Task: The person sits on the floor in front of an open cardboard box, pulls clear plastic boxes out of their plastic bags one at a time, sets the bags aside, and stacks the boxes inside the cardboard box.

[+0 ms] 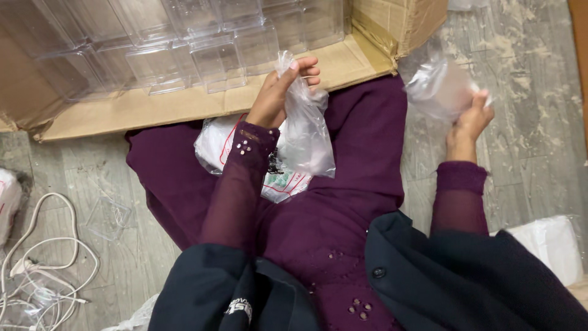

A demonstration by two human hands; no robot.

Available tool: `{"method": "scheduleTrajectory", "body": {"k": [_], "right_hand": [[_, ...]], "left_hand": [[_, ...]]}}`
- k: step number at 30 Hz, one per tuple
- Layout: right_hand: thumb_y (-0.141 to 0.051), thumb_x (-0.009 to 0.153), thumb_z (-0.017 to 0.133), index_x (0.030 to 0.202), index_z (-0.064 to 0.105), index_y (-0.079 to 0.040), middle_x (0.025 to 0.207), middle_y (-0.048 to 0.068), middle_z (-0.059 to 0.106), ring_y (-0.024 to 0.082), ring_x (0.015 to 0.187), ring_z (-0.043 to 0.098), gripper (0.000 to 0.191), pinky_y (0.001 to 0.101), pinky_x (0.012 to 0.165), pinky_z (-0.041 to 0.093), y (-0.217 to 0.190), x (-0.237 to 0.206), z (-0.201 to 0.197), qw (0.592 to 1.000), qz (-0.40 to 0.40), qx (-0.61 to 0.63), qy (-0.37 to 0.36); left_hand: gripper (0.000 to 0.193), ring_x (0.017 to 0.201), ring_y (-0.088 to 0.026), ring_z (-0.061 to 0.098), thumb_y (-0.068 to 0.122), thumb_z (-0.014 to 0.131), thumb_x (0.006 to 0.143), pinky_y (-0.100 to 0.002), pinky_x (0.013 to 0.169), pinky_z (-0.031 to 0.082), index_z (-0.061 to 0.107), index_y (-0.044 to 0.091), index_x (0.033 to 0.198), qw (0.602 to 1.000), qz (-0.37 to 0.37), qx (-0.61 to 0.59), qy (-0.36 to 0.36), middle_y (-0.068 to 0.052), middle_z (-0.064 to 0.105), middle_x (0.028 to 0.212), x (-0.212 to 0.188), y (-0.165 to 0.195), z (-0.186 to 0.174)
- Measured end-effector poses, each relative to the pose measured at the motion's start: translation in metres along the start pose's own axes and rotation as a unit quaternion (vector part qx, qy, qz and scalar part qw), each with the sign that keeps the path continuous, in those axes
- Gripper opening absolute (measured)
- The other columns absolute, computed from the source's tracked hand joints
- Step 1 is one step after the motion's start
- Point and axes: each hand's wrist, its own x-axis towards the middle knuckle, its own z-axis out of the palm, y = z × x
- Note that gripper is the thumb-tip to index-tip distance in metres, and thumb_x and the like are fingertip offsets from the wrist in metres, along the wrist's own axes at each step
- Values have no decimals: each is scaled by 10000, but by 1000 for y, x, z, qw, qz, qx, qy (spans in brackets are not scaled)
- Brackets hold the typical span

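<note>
The left hand (275, 98) pinches the gathered top of a clear plastic bag (304, 132) between closed fingers, so the bag hangs straight down from them, long axis vertical, over the lap in front of the cardboard box (184, 104). Well apart to the right, the right hand (470, 119) has its fingers closed on a crumpled clear plastic wrapper (436, 89), blurred, lying up and left of them.
</note>
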Motion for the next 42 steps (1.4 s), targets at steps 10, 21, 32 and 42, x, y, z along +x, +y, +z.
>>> {"method": "scheduleTrajectory", "body": {"k": [10,21,32,42], "right_hand": [[-294,1053,663,1610,330,-117,1265,42,539,263,1220,503,672,572,1171,410,16,32,59,964,173,140,-148],[-89,945,744,1381,572,-54,1134,22,661,97,1009,658,470,269,876,579,-66,-168,188,868,-5,-52,-493],[-156,1115,567,1144,603,-29,1015,16,696,82,928,659,135,259,880,565,-42,-169,203,877,70,106,-463],[-379,1143,627,805,680,-18,697,20,609,137,730,565,497,295,690,467,-40,-160,216,682,188,269,-653]], "left_hand": [[419,1056,-109,589,287,624,1078,-286,983,492,677,-55,1314,994,42,99,36,-35,685,1218,-8,-11,-1],[395,988,-91,641,228,665,1041,-264,905,526,647,-2,1362,994,60,92,27,2,676,1081,-11,-4,8],[233,857,-71,634,208,705,1010,-247,779,515,739,-8,1090,994,32,82,67,2,736,950,-38,3,-29],[266,715,-66,519,342,720,1010,-244,629,403,636,95,965,998,1,59,36,54,584,825,-78,47,-83]]}}
